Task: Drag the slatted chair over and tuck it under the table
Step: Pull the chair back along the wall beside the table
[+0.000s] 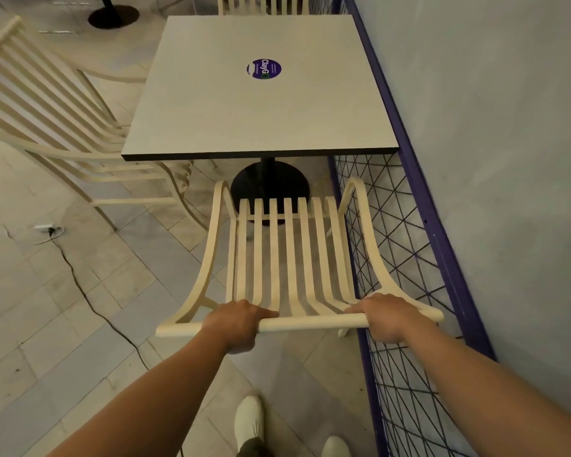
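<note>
Directly before the slatted chair [290,252] stands the table base [271,183], fence [426,222] alongside.

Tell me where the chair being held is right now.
In the head view the slatted chair stands at centre, just short of the table, beside the purple mesh fence on its right; the left hand and right hand hold its top rail.

Matt cream-painted chair [290,258], smooth tabletop [244,103]

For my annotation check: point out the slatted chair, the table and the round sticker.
slatted chair [291,258], head view, a middle slat.
table [211,103], head view, bare top.
round sticker [263,68], head view, its centre.
</note>
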The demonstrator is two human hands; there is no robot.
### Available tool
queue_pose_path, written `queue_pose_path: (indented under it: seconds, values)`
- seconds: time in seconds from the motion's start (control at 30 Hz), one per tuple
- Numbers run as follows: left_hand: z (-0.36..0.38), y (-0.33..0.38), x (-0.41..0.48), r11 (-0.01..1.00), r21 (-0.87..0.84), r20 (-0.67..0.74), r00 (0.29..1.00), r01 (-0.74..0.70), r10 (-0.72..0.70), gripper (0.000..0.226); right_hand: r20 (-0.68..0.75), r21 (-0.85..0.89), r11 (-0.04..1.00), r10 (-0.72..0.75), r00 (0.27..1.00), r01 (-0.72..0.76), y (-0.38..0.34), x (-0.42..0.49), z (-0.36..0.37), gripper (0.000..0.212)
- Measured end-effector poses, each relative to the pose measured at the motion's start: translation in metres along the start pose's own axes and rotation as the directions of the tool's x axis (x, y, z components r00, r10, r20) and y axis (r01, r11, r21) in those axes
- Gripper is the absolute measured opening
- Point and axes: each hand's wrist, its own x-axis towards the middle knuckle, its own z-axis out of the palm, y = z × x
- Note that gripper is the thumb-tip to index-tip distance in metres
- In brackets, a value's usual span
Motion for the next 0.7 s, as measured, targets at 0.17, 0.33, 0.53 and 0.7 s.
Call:
queue_pose_path:
  seconds: [0.17,0.33,0.53,0.7]
  values:
    - [0.0,0.003,0.002,1.0,0.019,0.012,1.0,-0.003,0.003,0.065,-0.002,0.006,1.0,0.024,1.0,-0.024,0.001,-0.001,-0.002,0.062]
    - [0.0,0.0,0.006,1.0,0.0,0.012,1.0,-0.004,0.004,0.063,0.003,-0.01,1.0,0.028,1.0,-0.028,0.002,0.001,-0.006,0.061]
    - [-0.006,0.002,0.016,0.999,-0.038,0.022,1.0,0.021,-0.02,0.065,0.012,-0.021,1.0,-0.012,1.0,0.012,0.012,0.01,-0.016,0.064]
    - [-0.011,-0.006,0.011,0.991,-0.132,0.08,0.997,0.008,0.002,0.069,0.059,0.066,0.998,-0.005,0.998,0.001,0.019,0.008,-0.017,0.076]
